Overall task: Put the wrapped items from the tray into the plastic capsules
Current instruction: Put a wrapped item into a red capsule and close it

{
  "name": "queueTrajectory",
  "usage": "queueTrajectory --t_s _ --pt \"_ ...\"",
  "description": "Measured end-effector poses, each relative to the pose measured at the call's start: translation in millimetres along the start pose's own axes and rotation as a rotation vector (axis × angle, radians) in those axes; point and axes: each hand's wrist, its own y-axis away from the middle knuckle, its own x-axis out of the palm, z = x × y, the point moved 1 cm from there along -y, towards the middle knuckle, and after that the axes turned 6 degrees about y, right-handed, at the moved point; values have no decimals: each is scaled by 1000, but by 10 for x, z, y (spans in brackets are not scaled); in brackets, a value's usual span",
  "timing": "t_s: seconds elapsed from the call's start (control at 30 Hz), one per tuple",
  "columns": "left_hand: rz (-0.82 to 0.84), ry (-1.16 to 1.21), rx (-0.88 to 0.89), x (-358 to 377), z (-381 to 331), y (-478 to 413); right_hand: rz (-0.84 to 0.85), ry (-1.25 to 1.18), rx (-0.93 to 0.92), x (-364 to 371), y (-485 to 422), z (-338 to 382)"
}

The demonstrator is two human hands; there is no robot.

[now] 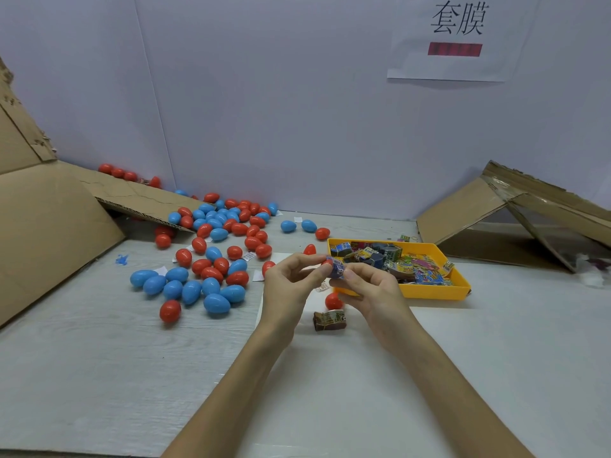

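Red capsule half (325, 263): pinched in left hand (291, 282) fingertips
Blue wrapped item (337, 270): right hand (370, 289) pinching it against that half, just beside yellow tray (429, 294)
Risk: bulky wrapper may snag the rim, pop free onto worktop (463, 358)

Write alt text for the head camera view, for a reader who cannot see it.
A person's left hand pinches a red capsule piece while the right hand pinches a blue wrapped item against it, above a white table. A yellow tray of wrapped items sits to the right; red and blue egg-shaped capsules lie scattered to the left.
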Motion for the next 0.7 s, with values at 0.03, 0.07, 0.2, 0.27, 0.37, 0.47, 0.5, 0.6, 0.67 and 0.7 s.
queueTrajectory --t_s 0.03,0.07,0.2,0.27,0.37,0.47,0.5,0.6,0.67,0.7 --pt "-3 0 -7 3 0 0 5 6 -4 3 0 0" --pt "-3 6 -14 5 -4 1 7 14 -8 5 0 0" --pt "4 39 -17 -3 -22 16 14 45 -21 13 -4 -11" --pt "-1 45 -20 0 -26 20 21 52 -28 8 -3 -14" --pt "0 48 -31 5 -24 22 22 62 -33 3 -4 -21" --pt "1 65 -47 1 -34 24 23 49 -35 5 -5 -27" --pt "-6 85 -62 0 -36 22 16 38 -39 2 -5 -27" --pt "-24 204 -169 -8 -41 9 -48 21 -74 -17 -4 -28" --pt "-10 315 -271 -18 -37 8 -91 76 -124 -26 -2 -30" --pt "2 376 -317 -24 -36 8 -107 115 -156 -26 2 -28"
